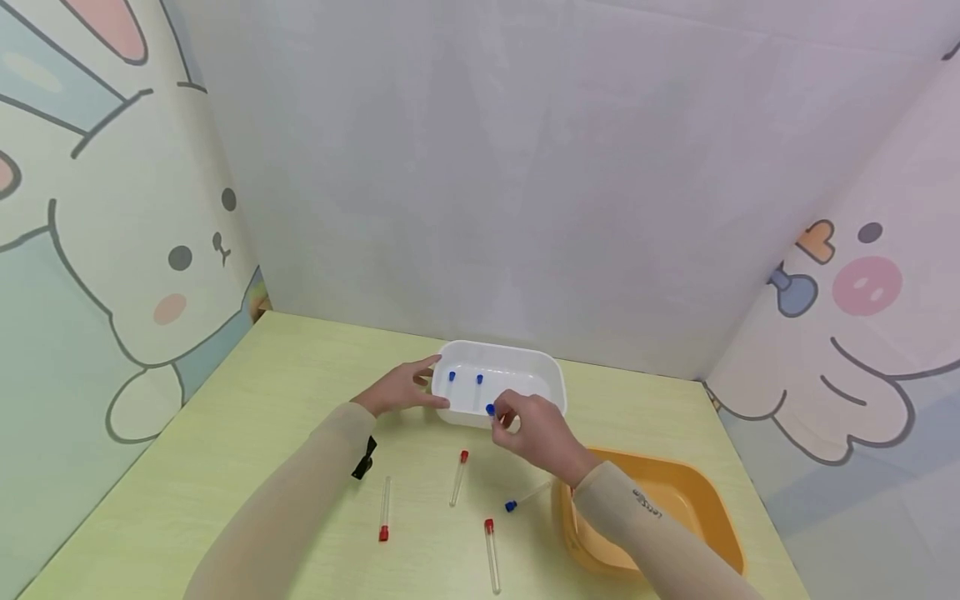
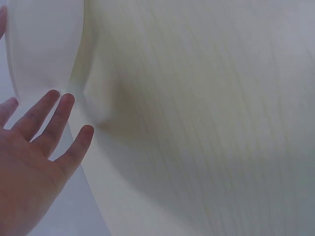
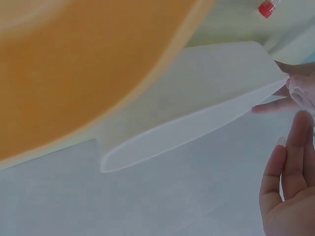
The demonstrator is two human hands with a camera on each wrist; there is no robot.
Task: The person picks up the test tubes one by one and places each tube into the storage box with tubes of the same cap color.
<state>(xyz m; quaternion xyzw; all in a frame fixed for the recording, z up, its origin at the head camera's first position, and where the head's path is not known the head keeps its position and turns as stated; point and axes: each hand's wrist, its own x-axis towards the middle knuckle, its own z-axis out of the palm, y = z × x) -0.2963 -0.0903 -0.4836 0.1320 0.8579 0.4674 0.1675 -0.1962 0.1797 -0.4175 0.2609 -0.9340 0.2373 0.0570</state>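
A white plastic tray (image 1: 517,360) stands near the back of the table. My left hand (image 1: 401,389) spans its left end, fingers spread; the left wrist view shows those fingers (image 2: 59,118) fairly straight against the tray's outer side. With thumb and fingertips, my right hand (image 1: 536,427) pinches a test tube with a blue cap (image 1: 491,409) over the tray's front part; most of that tube is hidden or too faint to see. Inside the tray lie two more blue-capped test tubes, their caps (image 1: 452,377) towards the back.
Several red-capped test tubes (image 1: 459,479) lie in front of the tray. One blue-capped tube (image 1: 512,506) lies beside the orange tub (image 1: 727,533), which stands under my right forearm. A small black object (image 1: 365,458) shows beside my left wrist. A wall rises behind the tray.
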